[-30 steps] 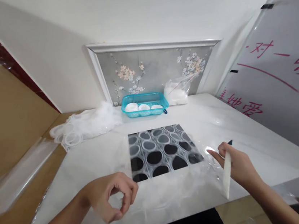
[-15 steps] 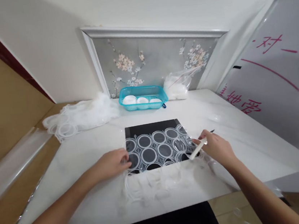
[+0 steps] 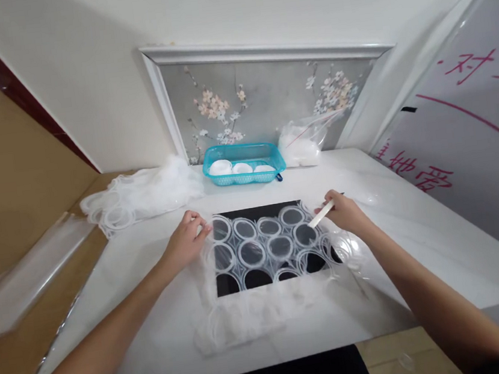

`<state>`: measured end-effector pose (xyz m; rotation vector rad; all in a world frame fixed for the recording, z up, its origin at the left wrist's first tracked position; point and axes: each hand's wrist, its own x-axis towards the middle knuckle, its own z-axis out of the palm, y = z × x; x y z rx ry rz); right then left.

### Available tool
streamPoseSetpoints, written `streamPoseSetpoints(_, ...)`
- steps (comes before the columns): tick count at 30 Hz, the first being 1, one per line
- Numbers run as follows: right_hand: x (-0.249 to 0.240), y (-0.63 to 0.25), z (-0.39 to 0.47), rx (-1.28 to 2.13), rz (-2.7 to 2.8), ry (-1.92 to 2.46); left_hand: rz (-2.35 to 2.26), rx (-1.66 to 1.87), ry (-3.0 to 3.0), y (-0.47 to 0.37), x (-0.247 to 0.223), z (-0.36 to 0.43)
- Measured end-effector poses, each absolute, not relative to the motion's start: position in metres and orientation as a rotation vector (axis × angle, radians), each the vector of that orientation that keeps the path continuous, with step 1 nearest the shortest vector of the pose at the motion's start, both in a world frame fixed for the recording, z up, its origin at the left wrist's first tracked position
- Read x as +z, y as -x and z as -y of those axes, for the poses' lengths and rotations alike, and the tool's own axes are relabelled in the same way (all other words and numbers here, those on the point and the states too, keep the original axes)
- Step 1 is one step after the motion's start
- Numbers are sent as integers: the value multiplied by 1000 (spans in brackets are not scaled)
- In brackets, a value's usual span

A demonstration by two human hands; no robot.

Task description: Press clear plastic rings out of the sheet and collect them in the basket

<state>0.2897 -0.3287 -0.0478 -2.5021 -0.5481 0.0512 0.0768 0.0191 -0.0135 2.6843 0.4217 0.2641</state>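
Observation:
A clear plastic sheet with rows of white rings (image 3: 251, 251) lies over a black mat (image 3: 275, 209) and spills past its front edge in loose folds. At the sheet's upper left corner, my left hand (image 3: 188, 237) pinches its edge between thumb and fingers. My right hand (image 3: 342, 212), by the upper right corner, is closed round a slim white flat tool (image 3: 321, 213). The tool's pale end points down-left over the rings, and a thin dark tip sticks out behind the hand. Whether the right fingers also grip the sheet, I cannot tell.
Behind the mat stands a blue plastic basket (image 3: 241, 146) with white round pieces in it. A clear bag of white pieces (image 3: 301, 147) sits beside it. A heap of ringed plastic scrap (image 3: 141, 194) lies at the left; a whiteboard (image 3: 472, 117) stands at the right.
Both hands have moved away from me toward the back of the mat. The ringed sheet has slid along with them and covers more of the black surface.

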Motion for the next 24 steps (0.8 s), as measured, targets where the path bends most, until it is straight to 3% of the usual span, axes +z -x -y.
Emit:
streamPoseSetpoints(7,-43,-303,295,-85,415,2730,-551,331,-2732,-112,-20,-37)
streamPoseSetpoints(10,-33,-291,275,-224,476,2632,-565,352,-2752,-107,-23,-35)
streamPoseSetpoints(16,-25,-227,200,499,863,1803,-166,135,-3149,-59,-17,10)
streamPoseSetpoints(24,-52,-177,137,605,1084,1535,32,-71,-3190,-15,-39,37)
